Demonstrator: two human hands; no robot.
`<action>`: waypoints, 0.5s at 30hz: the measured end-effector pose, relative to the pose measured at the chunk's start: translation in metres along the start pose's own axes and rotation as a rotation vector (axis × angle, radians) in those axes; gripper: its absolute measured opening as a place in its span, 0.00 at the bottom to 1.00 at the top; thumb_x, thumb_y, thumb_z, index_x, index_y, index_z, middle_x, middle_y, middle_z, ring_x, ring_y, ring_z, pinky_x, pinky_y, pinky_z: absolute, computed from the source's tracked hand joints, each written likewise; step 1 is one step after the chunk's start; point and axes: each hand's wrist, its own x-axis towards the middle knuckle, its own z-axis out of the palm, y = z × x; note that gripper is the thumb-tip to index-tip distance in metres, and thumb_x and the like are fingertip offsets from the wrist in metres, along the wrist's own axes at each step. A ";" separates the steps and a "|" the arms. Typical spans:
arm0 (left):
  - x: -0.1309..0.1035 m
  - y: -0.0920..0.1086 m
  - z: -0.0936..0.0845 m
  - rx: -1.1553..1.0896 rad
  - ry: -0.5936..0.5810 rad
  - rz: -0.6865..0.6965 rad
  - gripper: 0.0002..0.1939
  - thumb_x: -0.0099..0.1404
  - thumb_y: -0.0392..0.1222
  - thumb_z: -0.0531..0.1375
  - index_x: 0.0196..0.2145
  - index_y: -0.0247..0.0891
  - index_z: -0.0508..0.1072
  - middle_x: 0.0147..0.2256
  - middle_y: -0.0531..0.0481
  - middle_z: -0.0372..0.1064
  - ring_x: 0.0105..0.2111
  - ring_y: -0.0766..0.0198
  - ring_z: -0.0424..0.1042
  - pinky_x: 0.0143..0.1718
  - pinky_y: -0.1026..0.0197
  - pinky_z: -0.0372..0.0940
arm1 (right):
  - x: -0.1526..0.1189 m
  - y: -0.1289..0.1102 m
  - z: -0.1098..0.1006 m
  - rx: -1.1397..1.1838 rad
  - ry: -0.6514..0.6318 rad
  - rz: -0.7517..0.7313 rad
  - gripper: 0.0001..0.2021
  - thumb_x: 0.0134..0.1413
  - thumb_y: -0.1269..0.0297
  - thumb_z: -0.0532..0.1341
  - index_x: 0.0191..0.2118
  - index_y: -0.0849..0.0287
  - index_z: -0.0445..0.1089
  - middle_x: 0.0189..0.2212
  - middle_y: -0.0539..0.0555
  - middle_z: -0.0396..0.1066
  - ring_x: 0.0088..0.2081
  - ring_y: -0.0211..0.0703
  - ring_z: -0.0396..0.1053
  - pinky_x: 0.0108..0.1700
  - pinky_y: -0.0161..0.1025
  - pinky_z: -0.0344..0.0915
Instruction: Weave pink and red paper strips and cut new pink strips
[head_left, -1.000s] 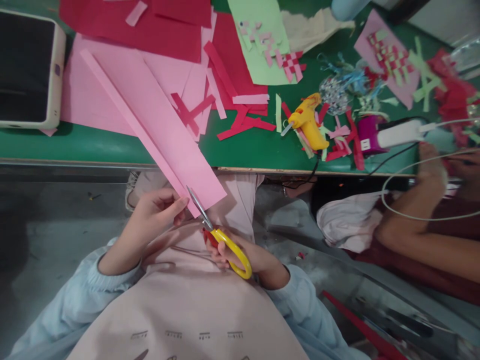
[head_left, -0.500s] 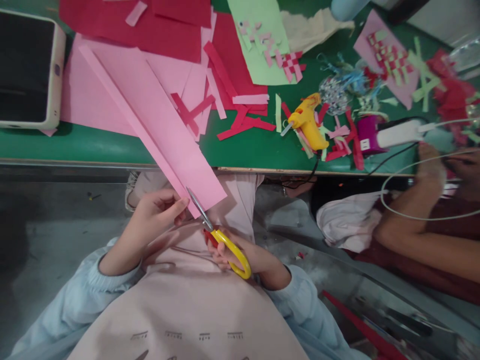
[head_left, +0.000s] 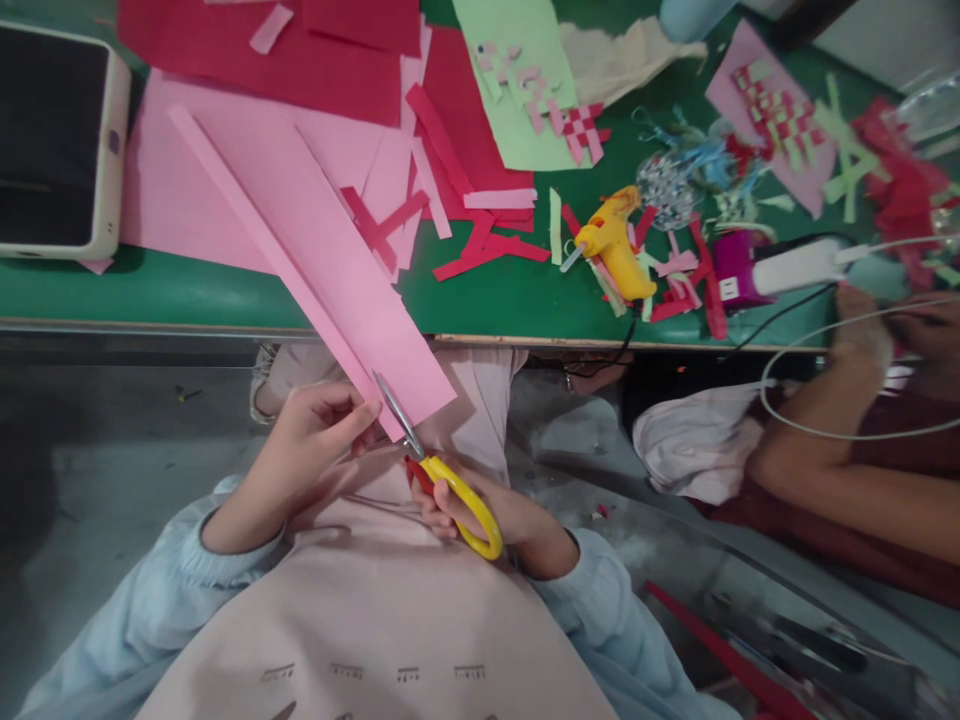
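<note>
Head view: pink sheet (head_left: 360, 280) overhangs table (head_left: 187, 290), slid slightly further off; cutting seems barely advanced. Just off table, left hand (head_left: 315, 430) pinches sheet edge; right hand (head_left: 454, 505), fingers clamped round scissors (head_left: 436, 467).

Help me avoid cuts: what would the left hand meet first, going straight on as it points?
Probably the scissors' blade, just beyond the pink paper that the left hand pinches; depth is unclear.
</note>
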 end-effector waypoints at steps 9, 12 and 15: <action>0.000 0.000 0.002 0.011 -0.011 -0.009 0.19 0.65 0.47 0.62 0.18 0.39 0.70 0.17 0.53 0.67 0.19 0.67 0.66 0.22 0.64 0.60 | 0.003 0.003 -0.005 0.047 -0.017 0.036 0.26 0.52 0.42 0.69 0.41 0.55 0.60 0.25 0.41 0.52 0.22 0.29 0.47 0.26 0.36 0.41; 0.000 -0.001 0.001 0.008 -0.013 -0.011 0.20 0.65 0.48 0.62 0.18 0.39 0.70 0.17 0.53 0.67 0.19 0.67 0.66 0.23 0.64 0.60 | 0.005 0.006 -0.011 0.073 -0.027 0.060 0.23 0.55 0.44 0.68 0.42 0.55 0.60 0.25 0.41 0.52 0.22 0.29 0.47 0.26 0.36 0.41; -0.001 -0.002 0.001 -0.034 -0.026 -0.023 0.19 0.64 0.48 0.63 0.18 0.39 0.71 0.17 0.53 0.67 0.19 0.67 0.66 0.22 0.65 0.60 | 0.006 0.008 -0.013 0.063 -0.025 0.057 0.22 0.57 0.45 0.67 0.40 0.56 0.60 0.25 0.42 0.52 0.22 0.29 0.47 0.26 0.35 0.42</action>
